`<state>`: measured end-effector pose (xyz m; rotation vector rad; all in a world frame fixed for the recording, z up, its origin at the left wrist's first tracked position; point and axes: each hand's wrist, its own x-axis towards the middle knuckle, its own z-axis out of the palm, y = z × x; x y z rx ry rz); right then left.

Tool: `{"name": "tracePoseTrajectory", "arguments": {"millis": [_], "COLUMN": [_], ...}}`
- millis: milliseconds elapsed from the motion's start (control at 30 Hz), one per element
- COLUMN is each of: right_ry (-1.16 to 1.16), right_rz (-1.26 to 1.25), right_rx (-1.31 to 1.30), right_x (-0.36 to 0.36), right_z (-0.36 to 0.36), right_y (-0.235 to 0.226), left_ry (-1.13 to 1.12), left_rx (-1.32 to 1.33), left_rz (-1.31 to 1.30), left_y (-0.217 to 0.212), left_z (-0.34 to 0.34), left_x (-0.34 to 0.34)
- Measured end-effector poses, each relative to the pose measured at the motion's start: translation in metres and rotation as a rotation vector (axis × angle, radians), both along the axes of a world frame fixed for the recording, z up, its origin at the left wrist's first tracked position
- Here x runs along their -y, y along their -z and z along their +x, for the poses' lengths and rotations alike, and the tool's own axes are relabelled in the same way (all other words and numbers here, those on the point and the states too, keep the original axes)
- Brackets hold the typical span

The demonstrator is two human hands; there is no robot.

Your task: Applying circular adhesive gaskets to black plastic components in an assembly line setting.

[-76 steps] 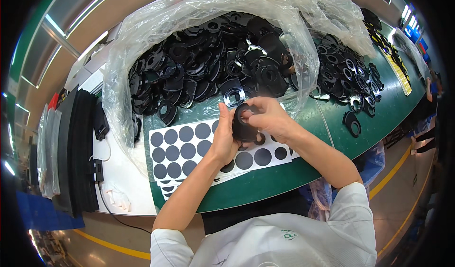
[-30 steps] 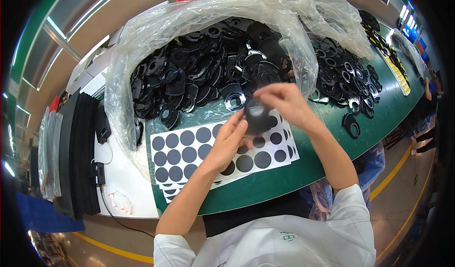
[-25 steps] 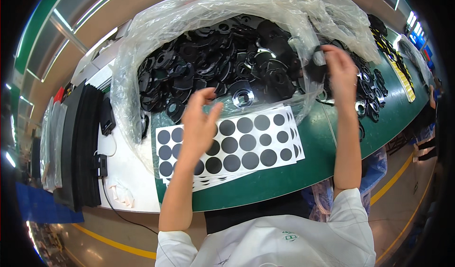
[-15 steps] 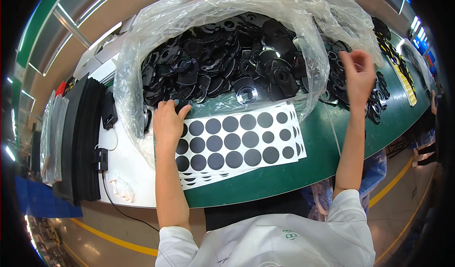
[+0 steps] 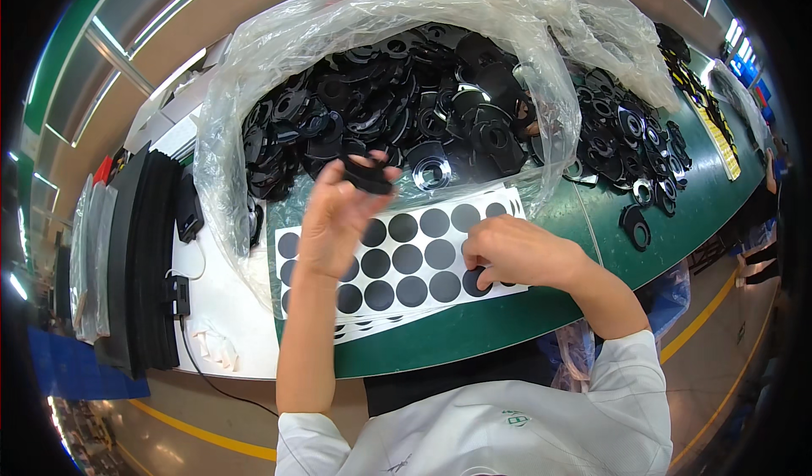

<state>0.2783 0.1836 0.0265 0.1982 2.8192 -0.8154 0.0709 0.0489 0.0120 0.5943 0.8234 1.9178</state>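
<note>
In front of the bag, my left hand [image 5: 331, 222], slightly blurred, grips a black plastic part [image 5: 367, 177] with its thumb and fingers. It hovers over the left side of a white sheet of round dark-grey stickers [image 5: 408, 259]. My right hand [image 5: 526, 254] is bent down on the right side of that sheet, fingers curled together. Its fingertips pinch at a round sticker [image 5: 475, 282] in the row nearest me; whether the sticker has lifted there is hard to see. More sheets lie beneath the top one.
A large clear plastic bag [image 5: 222, 150] lies open around a heap of black plastic parts [image 5: 372, 95]. More black parts [image 5: 622, 138] lie on the green table [image 5: 389, 351] to the right. Dark sheets [image 5: 148, 265] stand at the left beside a small black device [image 5: 178, 297] with a cable.
My left hand has risen from the bag's edge, now with a black part in it. My right hand has come down from the right-hand parts onto the sticker sheet; one part now lies apart there.
</note>
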Motion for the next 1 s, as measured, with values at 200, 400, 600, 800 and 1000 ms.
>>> {"name": "tracePoseTrajectory", "arguments": {"millis": [200,400,600,800,1000], "right_ry": [-0.031,-0.042,-0.190,-0.278,-0.339], "right_rz": [-0.019,-0.009,0.463,0.594,0.515], "right_rx": [0.075,-0.025,-0.234,-0.125,-0.223], "right_x": [-0.001,0.004,0.040,0.053,0.047], "right_z": [-0.007,0.000,0.017,0.020,0.022], "right_y": [0.000,0.004,0.001,-0.003,-0.008], "left_ry": [0.312,0.217,0.211,0.181,0.158], "left_rx": [0.487,0.437,0.424,0.361,0.330], "left_rz": [0.069,-0.081,-0.036,-0.060,-0.082], "left_y": [0.021,0.055,0.062,0.058,0.055], "left_z": [0.052,0.067,0.068,0.069,0.072], "left_x": [-0.016,-0.031,-0.033,-0.033,-0.032]}}
